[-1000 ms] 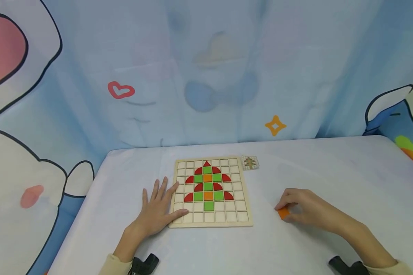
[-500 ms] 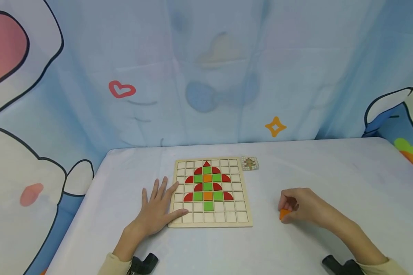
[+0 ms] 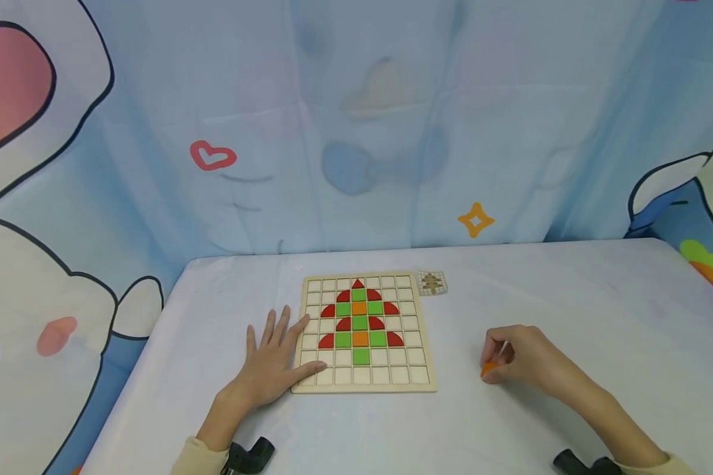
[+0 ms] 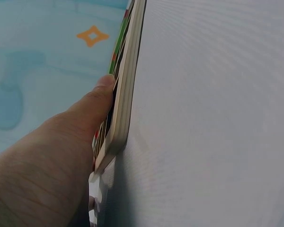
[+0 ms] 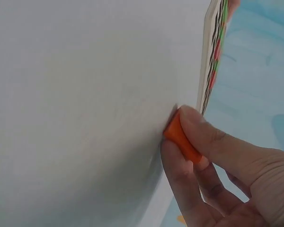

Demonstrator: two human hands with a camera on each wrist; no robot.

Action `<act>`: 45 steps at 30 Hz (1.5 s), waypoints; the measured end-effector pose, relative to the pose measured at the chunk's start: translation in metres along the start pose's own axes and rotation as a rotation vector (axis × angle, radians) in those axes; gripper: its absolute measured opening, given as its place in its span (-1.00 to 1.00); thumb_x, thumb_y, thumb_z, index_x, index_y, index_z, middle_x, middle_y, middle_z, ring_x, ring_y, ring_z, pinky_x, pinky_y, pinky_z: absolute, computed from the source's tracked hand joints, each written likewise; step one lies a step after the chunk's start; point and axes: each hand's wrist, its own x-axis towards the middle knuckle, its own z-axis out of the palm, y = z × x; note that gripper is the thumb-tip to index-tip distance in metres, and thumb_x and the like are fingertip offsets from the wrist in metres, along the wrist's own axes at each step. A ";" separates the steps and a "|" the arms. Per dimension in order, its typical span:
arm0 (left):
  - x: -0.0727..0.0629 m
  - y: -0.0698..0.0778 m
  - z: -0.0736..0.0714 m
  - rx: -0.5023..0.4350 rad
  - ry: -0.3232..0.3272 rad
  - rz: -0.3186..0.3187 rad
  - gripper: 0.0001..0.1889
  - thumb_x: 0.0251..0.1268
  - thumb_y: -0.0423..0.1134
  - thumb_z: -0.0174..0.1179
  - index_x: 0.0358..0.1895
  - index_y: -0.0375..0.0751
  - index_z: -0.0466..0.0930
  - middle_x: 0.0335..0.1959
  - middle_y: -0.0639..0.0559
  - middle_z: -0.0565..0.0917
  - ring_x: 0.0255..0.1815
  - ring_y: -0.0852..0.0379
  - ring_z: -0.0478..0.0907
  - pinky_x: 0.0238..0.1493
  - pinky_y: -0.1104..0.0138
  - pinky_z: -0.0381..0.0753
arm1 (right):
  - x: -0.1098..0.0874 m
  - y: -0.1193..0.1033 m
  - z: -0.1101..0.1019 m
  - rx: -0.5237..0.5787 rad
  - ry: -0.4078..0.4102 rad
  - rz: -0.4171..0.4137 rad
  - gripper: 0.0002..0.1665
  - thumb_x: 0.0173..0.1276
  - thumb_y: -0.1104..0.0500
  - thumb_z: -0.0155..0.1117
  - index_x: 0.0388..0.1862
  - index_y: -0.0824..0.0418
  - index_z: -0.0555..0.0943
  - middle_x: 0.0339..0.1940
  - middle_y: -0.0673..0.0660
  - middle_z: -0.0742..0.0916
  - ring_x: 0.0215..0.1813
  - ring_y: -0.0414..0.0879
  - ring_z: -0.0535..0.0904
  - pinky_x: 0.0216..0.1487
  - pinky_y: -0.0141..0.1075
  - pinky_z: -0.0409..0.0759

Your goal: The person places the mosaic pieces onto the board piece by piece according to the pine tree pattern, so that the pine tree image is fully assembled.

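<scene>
A square wooden grid board point(image 3: 399, 376) lies on the table, with green, orange and red pieces set in it as a tree shape. My left hand point(image 3: 267, 373) rests on the board's left side with its fingers spread; in the left wrist view its thumb point(image 4: 92, 106) lies along the edge. To the right of the board, my right hand point(image 3: 525, 359) pinches a small orange block point(image 5: 182, 137) between thumb and fingers, close to the tabletop. The head view shows only a bit of this block, as the fingers cover the rest.
A small card point(image 3: 432, 283) printed with a tree pattern lies beside the board's upper right corner. The white-covered table point(image 3: 570, 290) reaches back to a blue patterned curtain point(image 3: 261, 198). Black wrist devices point(image 3: 251, 456) sit at both sleeves.
My right hand has shifted slightly and its wrist has swung left, with the orange block still pinched and less of it showing. My left hand and the board stay in place.
</scene>
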 end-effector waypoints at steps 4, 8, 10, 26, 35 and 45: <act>0.000 0.000 0.001 -0.006 -0.004 -0.006 -0.01 0.36 0.39 0.18 0.70 -0.04 0.11 0.73 -0.26 -0.11 0.72 -0.32 -0.38 0.48 -0.46 -0.49 | 0.004 -0.010 0.008 0.002 0.035 -0.071 -0.66 0.04 0.36 0.70 -0.47 0.06 0.66 -0.48 -0.14 0.66 -0.41 -0.26 0.51 -0.40 -0.37 0.53; 0.000 0.001 0.000 -0.008 -0.006 -0.003 -0.02 0.37 0.40 0.17 0.70 -0.04 0.10 0.73 -0.25 -0.11 0.72 -0.32 -0.39 0.48 -0.46 -0.48 | 0.013 -0.030 0.016 0.006 0.071 -0.147 -0.69 0.06 0.38 0.68 -0.45 0.07 0.70 -0.43 -0.15 0.71 -0.39 -0.28 0.55 -0.37 -0.37 0.60; 0.000 0.000 0.000 -0.007 -0.007 -0.001 -0.02 0.38 0.40 0.17 0.70 -0.03 0.09 0.74 -0.24 -0.13 0.72 -0.31 -0.40 0.48 -0.46 -0.49 | 0.020 -0.044 0.019 0.023 0.074 -0.170 -0.70 0.07 0.41 0.66 -0.42 0.10 0.71 -0.42 -0.14 0.71 -0.38 -0.27 0.56 -0.35 -0.38 0.63; 0.002 0.002 0.000 -0.005 -0.004 -0.007 -0.02 0.38 0.40 0.17 0.70 -0.02 0.10 0.74 -0.24 -0.12 0.72 -0.31 -0.38 0.49 -0.45 -0.47 | 0.061 -0.115 0.080 0.132 -0.075 -0.322 -0.86 0.22 0.43 0.56 -0.26 0.26 0.83 -0.37 -0.05 0.79 -0.30 -0.28 0.59 -0.23 -0.43 0.66; 0.000 0.000 0.000 0.010 -0.006 -0.032 -0.02 0.37 0.41 0.16 0.70 -0.03 0.11 0.74 -0.24 -0.11 0.73 -0.30 -0.37 0.50 -0.44 -0.47 | 0.064 -0.121 0.090 0.116 -0.097 -0.341 -0.87 0.26 0.45 0.51 -0.30 0.26 0.86 -0.34 0.03 0.82 -0.25 -0.21 0.64 -0.22 -0.42 0.65; 0.000 0.001 0.000 0.004 -0.006 -0.020 -0.02 0.37 0.41 0.16 0.70 -0.02 0.10 0.74 -0.24 -0.12 0.73 -0.30 -0.38 0.50 -0.44 -0.48 | 0.062 -0.126 0.093 0.055 -0.061 -0.333 -0.85 0.19 0.46 0.56 -0.32 0.24 0.86 -0.36 -0.05 0.80 -0.20 -0.13 0.67 -0.15 -0.35 0.68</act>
